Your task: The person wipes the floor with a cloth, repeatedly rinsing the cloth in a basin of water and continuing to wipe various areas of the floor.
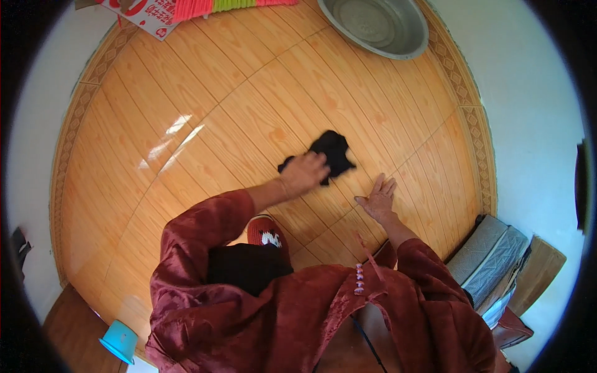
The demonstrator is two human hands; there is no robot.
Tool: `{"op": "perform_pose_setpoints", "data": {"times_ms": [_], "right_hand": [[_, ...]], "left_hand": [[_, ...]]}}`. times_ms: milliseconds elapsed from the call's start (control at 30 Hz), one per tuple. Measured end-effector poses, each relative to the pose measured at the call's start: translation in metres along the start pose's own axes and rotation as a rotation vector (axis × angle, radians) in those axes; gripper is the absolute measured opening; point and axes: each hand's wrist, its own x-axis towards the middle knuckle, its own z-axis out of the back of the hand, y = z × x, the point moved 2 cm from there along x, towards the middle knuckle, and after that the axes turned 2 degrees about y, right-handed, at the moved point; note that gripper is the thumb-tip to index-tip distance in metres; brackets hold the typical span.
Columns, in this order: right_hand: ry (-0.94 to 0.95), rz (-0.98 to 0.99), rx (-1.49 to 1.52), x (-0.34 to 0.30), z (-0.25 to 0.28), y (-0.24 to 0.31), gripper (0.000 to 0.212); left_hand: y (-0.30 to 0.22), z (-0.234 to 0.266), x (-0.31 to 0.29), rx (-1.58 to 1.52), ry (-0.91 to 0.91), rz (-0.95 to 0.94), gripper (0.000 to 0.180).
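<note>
My left hand, slightly blurred, presses down on a crumpled black cloth on the wood-patterned floor. The cloth sticks out on both sides of the hand, and the palm hides its middle. To the right, apart from the cloth, my right hand rests on the floor with its fingers spread and holds nothing. Both arms are in dark red velvety sleeves. Just below my left wrist is a red knitted slipper with a white and black pattern.
A grey metal basin stands at the far right near the wall. Pink and green bristles and a red-and-white printed sheet lie at the far left. Grey padded items and a board sit lower right; a blue plastic container lower left.
</note>
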Motion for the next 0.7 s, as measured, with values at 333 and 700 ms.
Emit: {"op": "perform_pose_setpoints", "data": {"times_ms": [333, 700], "right_hand": [[-0.03, 0.037, 0.056, -0.005, 0.002, 0.003, 0.121], [-0.09, 0.105, 0.121, -0.003, 0.002, 0.009, 0.118]], "left_hand": [[0.131, 0.05, 0.038, 0.372, -0.061, 0.486, 0.019], [0.189, 0.137, -0.442, 0.527, 0.111, 1.69, 0.052]]}}
